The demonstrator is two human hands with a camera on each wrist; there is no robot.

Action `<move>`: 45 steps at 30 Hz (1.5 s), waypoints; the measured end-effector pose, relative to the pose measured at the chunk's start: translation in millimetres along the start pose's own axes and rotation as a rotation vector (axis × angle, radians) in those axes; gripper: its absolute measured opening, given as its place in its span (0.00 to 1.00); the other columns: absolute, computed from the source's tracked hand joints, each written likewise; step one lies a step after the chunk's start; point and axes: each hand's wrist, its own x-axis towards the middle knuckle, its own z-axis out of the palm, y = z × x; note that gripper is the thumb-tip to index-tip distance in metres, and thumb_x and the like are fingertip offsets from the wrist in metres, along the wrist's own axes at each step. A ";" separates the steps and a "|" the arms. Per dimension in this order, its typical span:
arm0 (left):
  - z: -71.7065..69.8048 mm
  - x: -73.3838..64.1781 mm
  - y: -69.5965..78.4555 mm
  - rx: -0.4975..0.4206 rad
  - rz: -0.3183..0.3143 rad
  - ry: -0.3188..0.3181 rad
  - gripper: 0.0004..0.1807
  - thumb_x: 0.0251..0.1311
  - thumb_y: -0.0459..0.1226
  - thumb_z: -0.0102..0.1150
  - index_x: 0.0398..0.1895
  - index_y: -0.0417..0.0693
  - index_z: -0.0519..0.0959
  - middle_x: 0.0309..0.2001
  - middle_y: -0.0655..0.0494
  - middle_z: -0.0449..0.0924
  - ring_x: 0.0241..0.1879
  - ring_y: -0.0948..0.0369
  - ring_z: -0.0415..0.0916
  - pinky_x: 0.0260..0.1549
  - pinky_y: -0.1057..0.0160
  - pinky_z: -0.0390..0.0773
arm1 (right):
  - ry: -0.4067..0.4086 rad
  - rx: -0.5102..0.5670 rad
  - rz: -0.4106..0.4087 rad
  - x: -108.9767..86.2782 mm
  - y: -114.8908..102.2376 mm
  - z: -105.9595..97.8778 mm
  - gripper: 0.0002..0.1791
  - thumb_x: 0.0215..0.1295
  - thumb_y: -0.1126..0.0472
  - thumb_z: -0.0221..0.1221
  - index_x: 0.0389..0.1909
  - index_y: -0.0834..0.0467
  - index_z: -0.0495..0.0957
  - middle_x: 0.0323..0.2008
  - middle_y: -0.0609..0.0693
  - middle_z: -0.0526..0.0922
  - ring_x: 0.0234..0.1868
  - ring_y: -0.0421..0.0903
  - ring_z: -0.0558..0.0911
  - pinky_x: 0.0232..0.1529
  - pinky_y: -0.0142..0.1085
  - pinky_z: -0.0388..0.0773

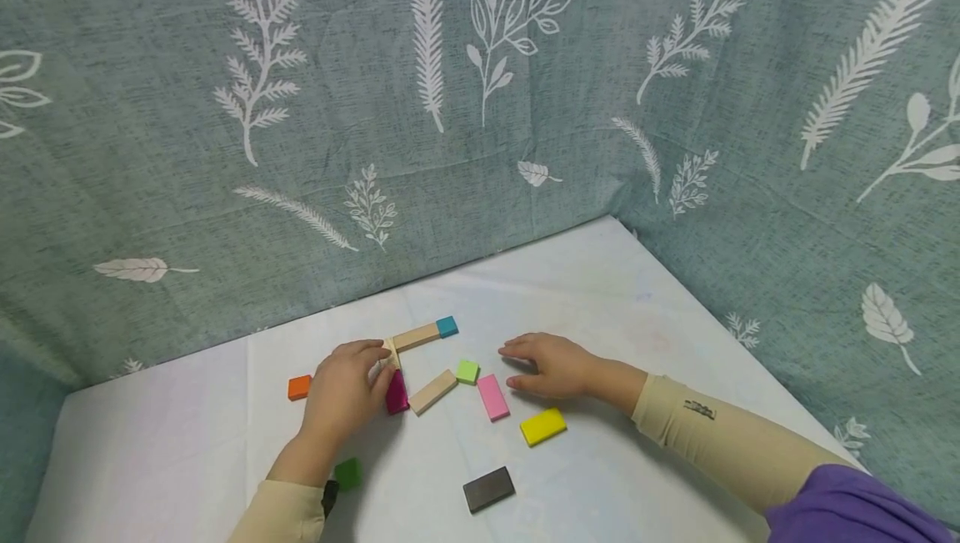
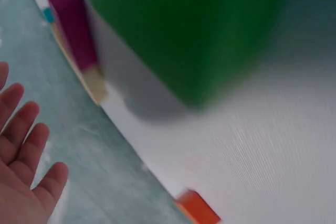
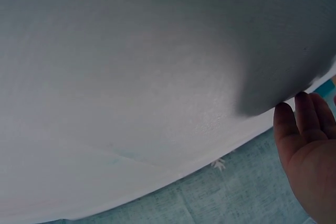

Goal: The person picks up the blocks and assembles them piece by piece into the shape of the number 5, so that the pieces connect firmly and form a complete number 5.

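My left hand (image 1: 343, 391) hovers over the left side of the white table, fingertips close by an upright-running wooden block (image 1: 392, 353) and a magenta block (image 1: 397, 393). Its fingers are loosely extended and hold nothing in the left wrist view. A longer wooden block (image 1: 417, 337) meets the first one, with a blue block (image 1: 447, 327) at its far end. My right hand (image 1: 553, 366) is relaxed, its fingers pointing left beside a pink block (image 1: 492, 398). Between the hands lie a light green block (image 1: 467, 372) and a slanted wooden block (image 1: 432, 392).
Yellow (image 1: 543, 426) and black (image 1: 489, 490) blocks lie nearer the front. An orange block (image 1: 299, 387) sits left of the left hand, and a green block (image 1: 348, 474) beside its wrist. Patterned teal cloth (image 1: 465, 109) hangs behind and along the sides of the table.
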 end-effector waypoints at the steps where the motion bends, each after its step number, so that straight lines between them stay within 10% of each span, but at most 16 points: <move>1: 0.2 -2.2 4.9 -0.004 0.006 0.010 0.12 0.59 0.39 0.69 0.43 0.43 0.87 0.51 0.47 0.86 0.55 0.46 0.80 0.55 0.43 0.79 | 0.001 -0.002 -0.001 0.0 0.7 -0.2 0.31 0.70 0.44 0.61 0.71 0.48 0.72 0.69 0.45 0.75 0.72 0.46 0.71 0.73 0.47 0.68; 6: -0.4 -15.6 41.0 0.001 0.051 -0.058 0.09 0.57 0.43 0.72 0.36 0.49 0.87 0.43 0.55 0.87 0.45 0.54 0.83 0.47 0.50 0.83 | 0.025 0.002 -0.003 0.9 6.8 -0.5 0.29 0.70 0.45 0.61 0.70 0.49 0.73 0.67 0.45 0.77 0.70 0.45 0.73 0.72 0.46 0.70; 14: -10.1 -41.2 89.0 0.026 0.099 -0.601 0.27 0.46 0.62 0.74 0.39 0.53 0.88 0.42 0.59 0.86 0.43 0.59 0.81 0.47 0.48 0.83 | 0.021 0.049 0.003 0.7 15.7 0.7 0.29 0.69 0.45 0.62 0.68 0.49 0.75 0.66 0.44 0.78 0.69 0.44 0.74 0.71 0.45 0.71; 18: -8.1 -59.7 95.8 0.023 0.052 -0.728 0.36 0.40 0.65 0.75 0.47 0.51 0.86 0.49 0.55 0.84 0.48 0.55 0.80 0.53 0.42 0.81 | 0.002 0.041 0.000 0.1 16.8 3.3 0.29 0.69 0.45 0.62 0.68 0.49 0.75 0.67 0.44 0.77 0.70 0.45 0.73 0.72 0.45 0.70; 27: 9.3 -87.1 109.9 0.072 -0.034 -0.697 0.37 0.40 0.62 0.77 0.51 0.50 0.83 0.51 0.53 0.81 0.46 0.53 0.78 0.50 0.44 0.82 | 0.024 0.037 -0.045 0.0 18.4 -0.1 0.27 0.69 0.46 0.63 0.66 0.52 0.77 0.65 0.47 0.78 0.69 0.47 0.74 0.71 0.46 0.70; 45: 17.8 -86.0 124.0 0.090 -0.079 -0.567 0.25 0.41 0.56 0.80 0.37 0.50 0.87 0.36 0.60 0.80 0.32 0.61 0.72 0.38 0.55 0.82 | 0.009 0.016 -0.069 0.7 19.6 3.1 0.27 0.68 0.46 0.63 0.64 0.51 0.78 0.66 0.46 0.77 0.69 0.46 0.73 0.72 0.45 0.70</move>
